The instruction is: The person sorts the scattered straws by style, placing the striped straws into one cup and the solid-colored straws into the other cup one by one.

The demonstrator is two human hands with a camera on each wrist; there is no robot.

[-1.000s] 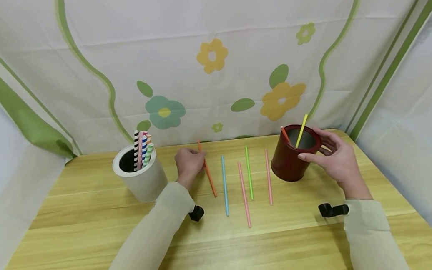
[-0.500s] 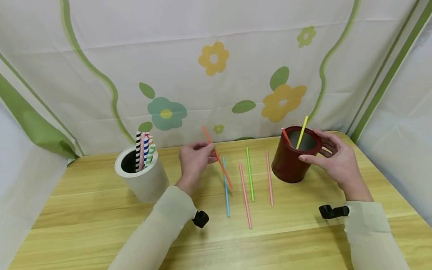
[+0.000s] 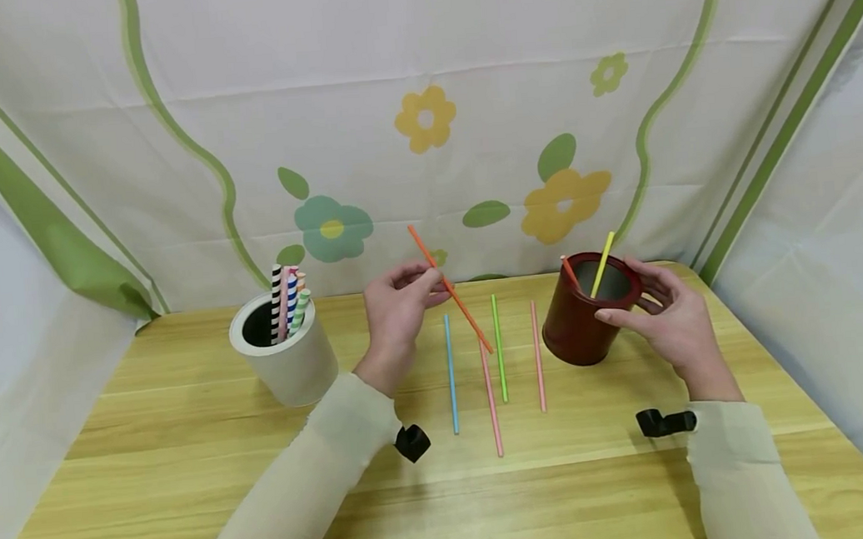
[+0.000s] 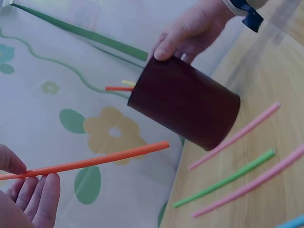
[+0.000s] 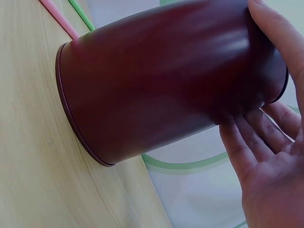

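Note:
My left hand (image 3: pixel 397 309) pinches an orange straw (image 3: pixel 468 317) between thumb and fingers, above the table. The straw slants down to the right, its lower end over a pink straw (image 3: pixel 493 415) in the head view. On the right, my right hand (image 3: pixel 671 315) holds the rim of a dark red cup (image 3: pixel 582 326), thumb at the front and fingers round the far side. The cup stands on the table; a red-orange straw (image 3: pixel 570 272) and a yellow straw (image 3: pixel 602 263) lean inside it. In the right wrist view, the cup's wall (image 5: pixel 161 85) hides part of the fingers.
Between the hands, a blue straw (image 3: pixel 451 377), a green straw (image 3: pixel 500 348) and another pink straw (image 3: pixel 538 358) lie on the wooden table (image 3: pixel 568 502). A white cup (image 3: pixel 299 371) holding several striped straws (image 3: pixel 276 305) stands at left. A flowered cloth (image 3: pixel 241 132) hangs behind.
My left hand has raised the orange straw off the table and carried it rightward, past the blue straw. The right hand and the dark red cup keep their place.

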